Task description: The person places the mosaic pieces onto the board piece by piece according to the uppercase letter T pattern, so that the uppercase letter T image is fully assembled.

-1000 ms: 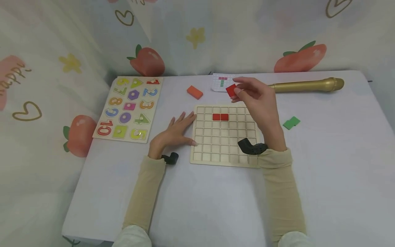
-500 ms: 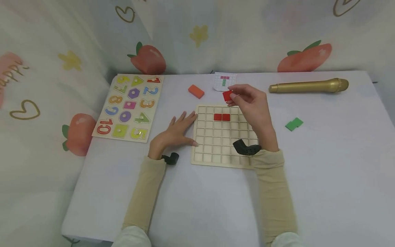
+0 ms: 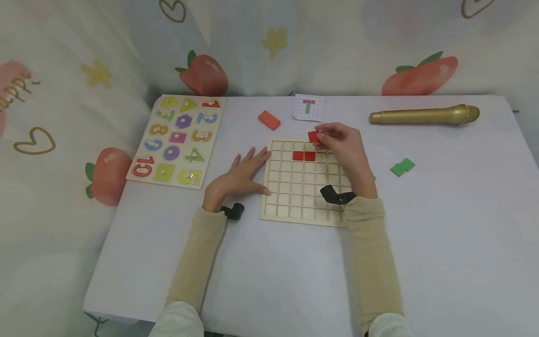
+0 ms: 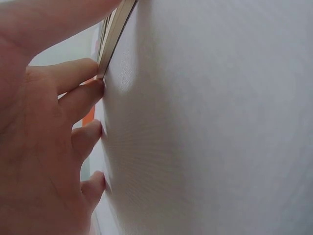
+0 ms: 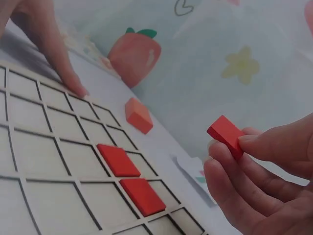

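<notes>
My right hand [image 3: 343,147] pinches a red square tile [image 5: 226,134] between thumb and fingers, held above the far edge of a wooden grid board [image 3: 290,187]. Two red tiles [image 3: 303,156] lie side by side in the board's second row from the far side. Spread along the board's left edge, my left hand [image 3: 240,175] has its fingers straight, with fingertips on the table and at the board's side [image 4: 115,36]. Behind the board lies a small card [image 3: 309,107] printed with a red and green T of squares.
An orange block [image 3: 269,120] lies behind the board's left corner. Green tiles [image 3: 403,167] sit to the right, below a gold microphone [image 3: 423,115]. At the far left is a number-and-shape puzzle board [image 3: 177,140]. A patterned curtain [image 3: 328,51] hangs behind the table.
My right hand has moved left and nearer to me with the red tile, from beside the card to over the board's far edge. My left hand has stayed at the board.
</notes>
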### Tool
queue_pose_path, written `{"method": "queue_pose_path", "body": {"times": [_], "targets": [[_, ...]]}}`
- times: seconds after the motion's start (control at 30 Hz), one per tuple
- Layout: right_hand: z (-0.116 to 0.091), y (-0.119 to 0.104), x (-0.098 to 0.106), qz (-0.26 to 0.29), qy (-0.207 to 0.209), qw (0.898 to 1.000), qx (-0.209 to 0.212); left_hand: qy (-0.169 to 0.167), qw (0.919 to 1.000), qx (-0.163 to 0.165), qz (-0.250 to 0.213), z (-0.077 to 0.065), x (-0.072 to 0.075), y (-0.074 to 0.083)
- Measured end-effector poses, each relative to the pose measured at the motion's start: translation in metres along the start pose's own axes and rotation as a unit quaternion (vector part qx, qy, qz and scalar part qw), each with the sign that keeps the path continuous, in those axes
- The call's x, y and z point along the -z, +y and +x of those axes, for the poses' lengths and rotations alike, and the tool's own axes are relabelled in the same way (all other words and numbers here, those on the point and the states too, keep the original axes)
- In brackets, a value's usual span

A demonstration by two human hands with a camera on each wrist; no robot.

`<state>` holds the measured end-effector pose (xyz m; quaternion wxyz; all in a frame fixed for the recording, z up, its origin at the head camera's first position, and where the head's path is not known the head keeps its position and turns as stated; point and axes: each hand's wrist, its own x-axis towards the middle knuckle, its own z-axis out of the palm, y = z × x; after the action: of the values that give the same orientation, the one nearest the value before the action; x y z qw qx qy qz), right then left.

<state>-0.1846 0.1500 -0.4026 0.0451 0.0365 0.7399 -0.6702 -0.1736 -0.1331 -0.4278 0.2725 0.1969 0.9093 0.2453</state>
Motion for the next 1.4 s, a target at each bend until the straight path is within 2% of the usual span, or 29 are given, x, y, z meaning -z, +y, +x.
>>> {"method": "queue_pose_path", "body": {"times": [0.1,0.2,0.33,0.53,0.73,0.93,1.2,1.4], "targets": [[0.005,0.009,0.003,-0.025,0.0,0.999,-0.026,0.0,1.0,0.005,-0.002,0.001,-0.001,-0.001],[0.008,0.019,0.006,-0.075,-0.001,0.996,-0.046,0.002,1.0,0.006,-0.001,0.001,-0.001,0.0],[0.01,0.027,0.01,-0.124,-0.006,0.991,-0.051,0.005,1.0,0.003,0.001,0.001,-0.001,0.0],[0.005,0.025,0.021,-0.155,-0.026,0.987,-0.04,0.003,1.0,0.0,-0.001,0.001,-0.001,0.001],[0.0,0.019,0.032,-0.206,-0.033,0.976,-0.061,0.0,1.0,0.004,0.0,-0.001,0.0,0.003],[0.002,0.019,0.031,-0.231,-0.049,0.969,-0.066,-0.001,1.0,0.003,-0.001,-0.001,0.001,0.004],[0.003,0.018,0.026,-0.27,-0.048,0.96,-0.063,0.003,1.0,0.002,0.005,0.001,0.0,0.002],[0.002,0.017,0.026,-0.271,-0.048,0.959,-0.063,0.003,1.0,0.003,0.006,0.001,0.0,0.001]]}}
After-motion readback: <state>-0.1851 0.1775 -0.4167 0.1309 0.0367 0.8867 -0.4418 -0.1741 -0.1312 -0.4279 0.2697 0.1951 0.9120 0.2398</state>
